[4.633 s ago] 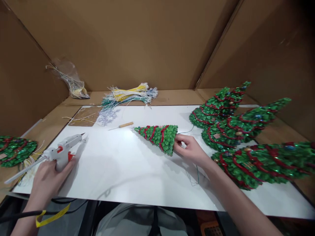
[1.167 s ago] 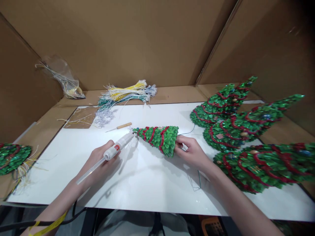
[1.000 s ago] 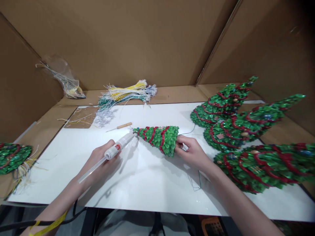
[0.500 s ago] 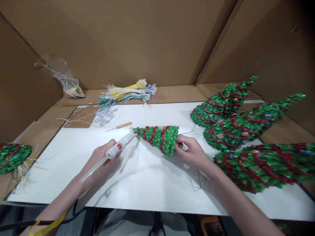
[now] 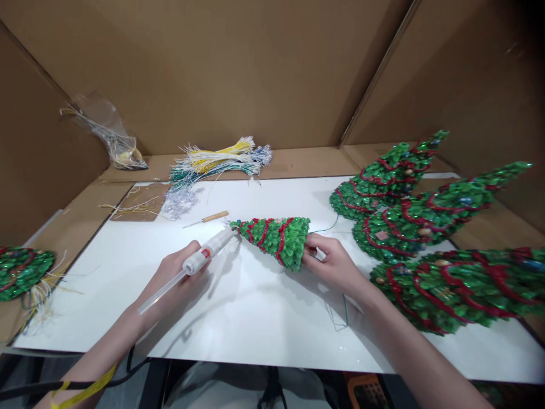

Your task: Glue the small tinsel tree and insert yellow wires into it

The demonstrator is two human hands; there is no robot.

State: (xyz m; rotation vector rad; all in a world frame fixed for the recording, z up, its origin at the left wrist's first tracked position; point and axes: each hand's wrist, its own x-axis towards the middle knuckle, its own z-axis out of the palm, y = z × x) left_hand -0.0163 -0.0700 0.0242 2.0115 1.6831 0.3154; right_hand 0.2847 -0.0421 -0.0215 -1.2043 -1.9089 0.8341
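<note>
My left hand (image 5: 181,275) is closed around a white hot glue gun (image 5: 203,257) with a clear glue stick poking out of its back. The gun's nozzle meets the tip of a small green Christmas tree (image 5: 279,238) trimmed with red garland; whether it touches is too small to tell. Lying on its side, the tree points left. My right hand (image 5: 332,260) grips it at the wide base, some fingertips hidden inside or behind the rim. Thin green wire (image 5: 346,311) shows beneath my right wrist.
Several larger decorated trees (image 5: 409,227) stand at the right. A wooden-handled awl (image 5: 215,216) lies behind the gun. Bundled wires (image 5: 221,159) rest at the back beside clear plastic bits (image 5: 181,201). A plastic bag (image 5: 114,139) leans in the left corner. Cardboard walls (image 5: 238,74) surround the white board (image 5: 255,329).
</note>
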